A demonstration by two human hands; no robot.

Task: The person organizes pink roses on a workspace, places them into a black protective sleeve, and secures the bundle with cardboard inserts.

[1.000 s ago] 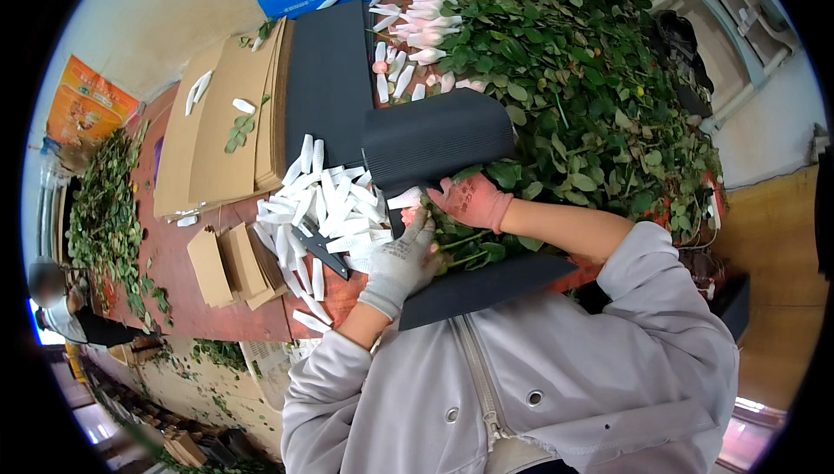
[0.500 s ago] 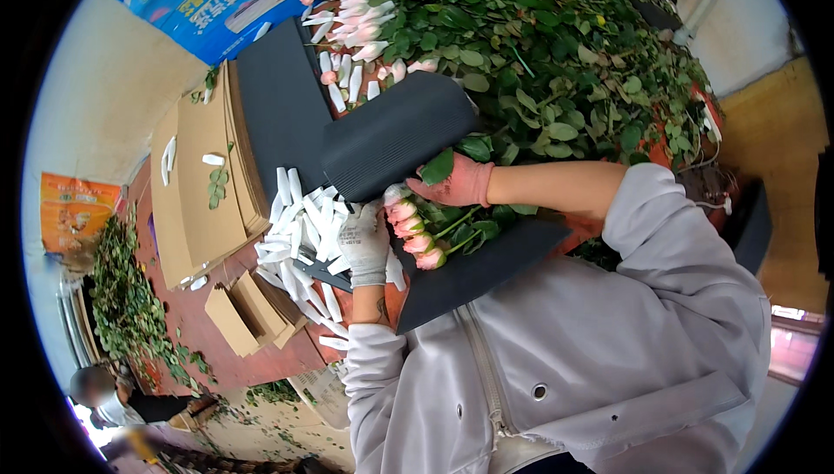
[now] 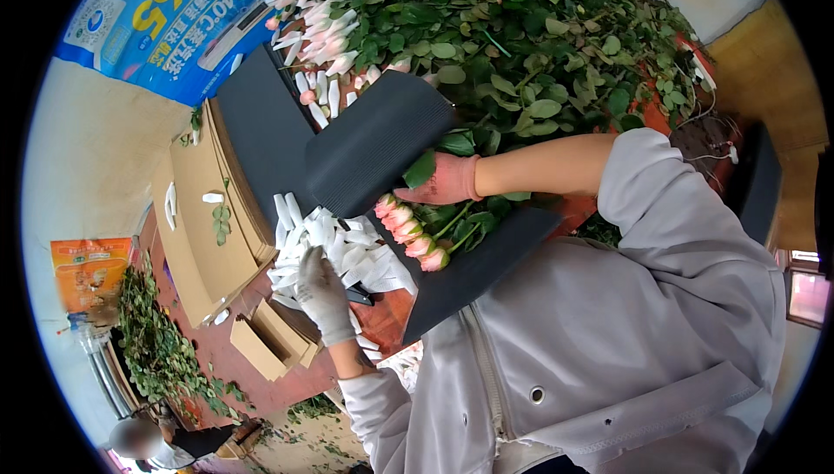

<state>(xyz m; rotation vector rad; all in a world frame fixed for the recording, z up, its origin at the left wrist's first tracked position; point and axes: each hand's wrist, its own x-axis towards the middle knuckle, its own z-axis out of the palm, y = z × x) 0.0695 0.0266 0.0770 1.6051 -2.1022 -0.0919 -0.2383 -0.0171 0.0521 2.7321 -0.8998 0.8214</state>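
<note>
My right hand [image 3: 445,180], in a pink glove, is closed on the leafy stems of a small bunch of pink roses [image 3: 408,232]. The rose heads lie in a row on a dark corrugated sheet [image 3: 473,270] in front of me. My left hand [image 3: 323,293], in a grey glove, rests with fingers spread on a pile of white flower sleeves [image 3: 339,244] just left of the roses. A second dark corrugated sheet [image 3: 373,148] stands folded above the pile.
A big heap of leafy rose stems [image 3: 521,39] fills the top right, with more sleeved buds [image 3: 313,13] at its left end. Flat cardboard [image 3: 195,231] and small boxes [image 3: 261,344] lie left. Cut greenery [image 3: 156,344] and another person [image 3: 143,439] are at lower left.
My left hand has left the rose heads and dropped onto the white sleeve pile. My right hand stays on the stems, and the roses now lie lower on the dark sheet.
</note>
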